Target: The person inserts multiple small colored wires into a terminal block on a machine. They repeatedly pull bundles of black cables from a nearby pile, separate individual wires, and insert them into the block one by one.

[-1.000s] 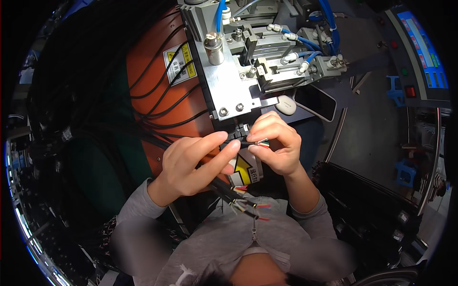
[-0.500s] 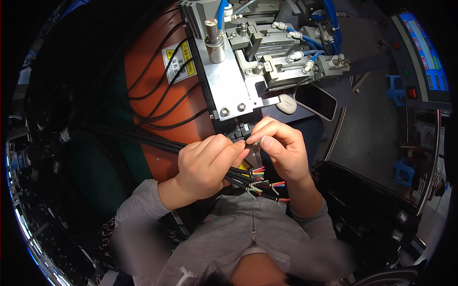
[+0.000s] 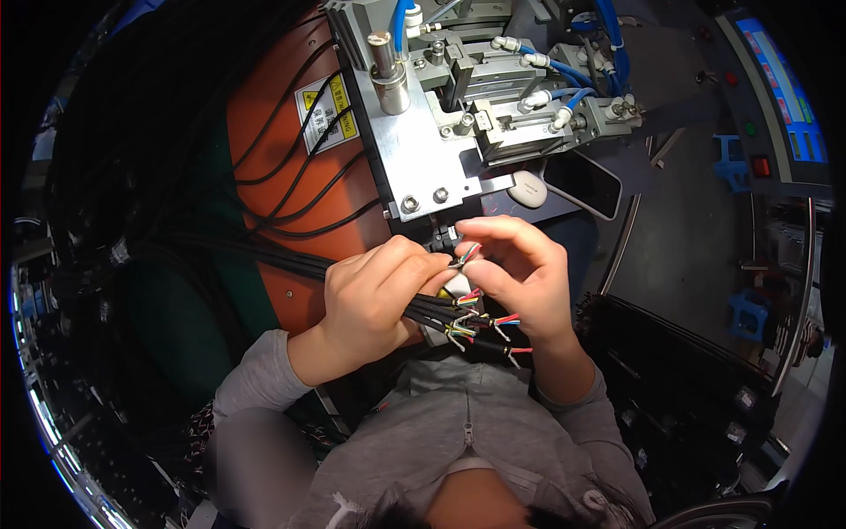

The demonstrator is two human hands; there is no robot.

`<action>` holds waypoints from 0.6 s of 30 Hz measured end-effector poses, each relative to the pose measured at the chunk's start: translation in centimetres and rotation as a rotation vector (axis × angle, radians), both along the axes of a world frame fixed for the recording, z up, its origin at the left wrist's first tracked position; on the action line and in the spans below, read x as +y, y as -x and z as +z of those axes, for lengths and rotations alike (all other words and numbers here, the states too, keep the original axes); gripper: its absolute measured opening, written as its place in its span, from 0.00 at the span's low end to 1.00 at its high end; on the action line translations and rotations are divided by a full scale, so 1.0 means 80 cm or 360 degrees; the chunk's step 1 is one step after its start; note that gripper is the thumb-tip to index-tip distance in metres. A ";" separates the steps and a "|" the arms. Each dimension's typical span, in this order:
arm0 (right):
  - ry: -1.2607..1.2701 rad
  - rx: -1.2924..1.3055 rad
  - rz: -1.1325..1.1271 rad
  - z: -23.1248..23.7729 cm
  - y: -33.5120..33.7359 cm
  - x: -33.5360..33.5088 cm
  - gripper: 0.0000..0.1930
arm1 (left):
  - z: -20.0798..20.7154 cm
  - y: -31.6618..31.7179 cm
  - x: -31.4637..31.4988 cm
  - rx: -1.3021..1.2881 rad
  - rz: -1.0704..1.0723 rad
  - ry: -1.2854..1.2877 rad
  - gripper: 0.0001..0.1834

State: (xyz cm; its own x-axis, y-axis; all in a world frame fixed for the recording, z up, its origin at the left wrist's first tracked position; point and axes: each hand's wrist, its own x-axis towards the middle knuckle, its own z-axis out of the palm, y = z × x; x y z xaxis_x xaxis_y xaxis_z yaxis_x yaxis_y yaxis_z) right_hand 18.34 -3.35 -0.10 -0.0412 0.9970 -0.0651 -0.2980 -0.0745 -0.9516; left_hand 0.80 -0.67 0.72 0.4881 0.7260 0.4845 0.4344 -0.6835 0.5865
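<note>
My left hand (image 3: 374, 295) is closed around a bundle of black cables (image 3: 291, 262), pinching one cable near its stripped end between thumb and forefinger. Thin coloured wires (image 3: 471, 255), red and green among them, fan out from that end. Around them curves my right hand (image 3: 524, 273), its thumb and forefinger apart; whether the thumb touches the wires I cannot make out. Below the hands, several more cable ends (image 3: 467, 304) stick out with red, yellow, blue and white strands bared.
A metal fixture (image 3: 423, 150) with pneumatic cylinders and blue hoses stands just beyond my hands. A white case (image 3: 528, 189) and a phone (image 3: 583, 187) lie to its right. Black cables cross the orange surface (image 3: 264, 106) at left. A control screen (image 3: 780, 88) stands far right.
My right thumb and forefinger have parted from the cable end, and its coloured wires now show fanned out. The lower cable ends have shifted slightly up and left with my left hand.
</note>
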 end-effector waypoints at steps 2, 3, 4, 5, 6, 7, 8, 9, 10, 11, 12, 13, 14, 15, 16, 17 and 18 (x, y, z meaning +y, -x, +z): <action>-0.0080 -0.0033 -0.0027 -0.002 -0.004 0.000 0.08 | 0.002 -0.001 0.000 -0.0009 0.0011 -0.0030 0.09; -0.0172 -0.0109 -0.0022 -0.007 -0.006 0.002 0.07 | 0.001 -0.001 0.000 0.0003 0.0012 -0.0058 0.09; -0.0263 -0.0185 -0.0017 -0.010 -0.007 0.002 0.07 | 0.001 -0.001 -0.001 0.0014 0.0014 -0.0085 0.09; -0.0219 -0.0189 -0.0026 -0.008 -0.006 0.001 0.06 | 0.001 -0.001 -0.001 0.0026 0.0016 -0.0112 0.09; -0.0176 -0.0192 -0.0031 -0.004 -0.005 -0.001 0.05 | 0.001 0.000 -0.001 0.0029 0.0009 -0.0135 0.10; -0.0133 -0.0196 -0.0036 -0.001 -0.004 -0.002 0.05 | 0.001 0.000 -0.001 0.0032 0.0003 -0.0159 0.10; -0.0137 -0.0185 -0.0043 -0.001 -0.003 -0.001 0.04 | 0.001 0.001 -0.001 0.0035 -0.0004 -0.0183 0.10; -0.0143 -0.0176 -0.0050 -0.002 -0.002 -0.001 0.04 | -0.001 0.002 -0.001 0.0034 0.0001 -0.0208 0.10; -0.0148 -0.0166 -0.0057 -0.002 0.000 -0.001 0.04 | -0.003 0.003 -0.001 0.0033 0.0006 -0.0232 0.10; -0.0139 -0.0147 -0.0053 -0.002 0.001 -0.002 0.03 | -0.004 0.003 -0.002 0.0032 0.0011 -0.0257 0.10; -0.0129 -0.0130 -0.0052 -0.002 0.002 -0.002 0.03 | -0.004 0.003 -0.002 0.0015 0.0022 -0.0252 0.10; -0.0119 -0.0112 -0.0051 -0.002 0.003 -0.002 0.03 | -0.004 0.003 -0.002 -0.0002 0.0033 -0.0246 0.10; -0.0136 -0.0133 -0.0064 -0.003 0.004 -0.003 0.03 | -0.004 0.003 -0.002 -0.0019 0.0044 -0.0241 0.10; -0.0154 -0.0152 -0.0076 -0.005 0.005 -0.004 0.03 | -0.004 0.003 -0.001 -0.0015 0.0045 -0.0254 0.10; -0.0171 -0.0172 -0.0089 -0.006 0.006 -0.005 0.04 | -0.004 0.003 -0.001 -0.0011 0.0046 -0.0266 0.10; -0.0182 -0.0131 -0.0077 -0.007 0.007 -0.005 0.04 | -0.005 0.003 -0.001 -0.0007 0.0047 -0.0279 0.10; -0.0193 -0.0090 -0.0063 -0.007 0.007 -0.003 0.04 | -0.006 0.004 -0.001 -0.0011 0.0040 -0.0298 0.10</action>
